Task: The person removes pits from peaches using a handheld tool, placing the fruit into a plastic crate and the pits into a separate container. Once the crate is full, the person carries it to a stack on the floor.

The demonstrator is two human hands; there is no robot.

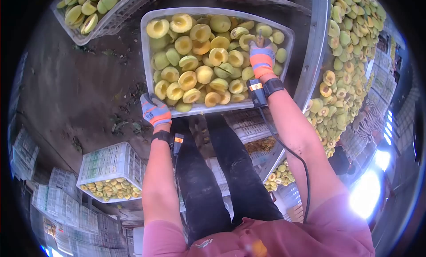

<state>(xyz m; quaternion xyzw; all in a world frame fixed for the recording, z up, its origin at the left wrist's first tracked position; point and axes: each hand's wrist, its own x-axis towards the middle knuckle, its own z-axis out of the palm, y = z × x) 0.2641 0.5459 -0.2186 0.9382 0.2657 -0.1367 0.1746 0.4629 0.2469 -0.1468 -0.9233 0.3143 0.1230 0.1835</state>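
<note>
A white plastic crate (217, 107) full of halved green-yellow fruit (218, 56) is in front of my body. My gloved left hand (155, 109) is closed on the crate's near left corner. Over the fruit at the crate's right side is my gloved right hand (262, 58), its fingers closed around a small tool (260, 39) whose tip points away from me. Both gloves are grey and orange, and a strap with a small black device sits at each wrist.
On the right, a metal-edged table (310, 64) bears a long heap of fruit halves (344, 79). Another fruit crate (101, 24) stands at the upper left, one more (111, 161) at the lower left. Stacked crates (66, 208) stand farther left. A person in striped clothing (369, 119) is at the far right.
</note>
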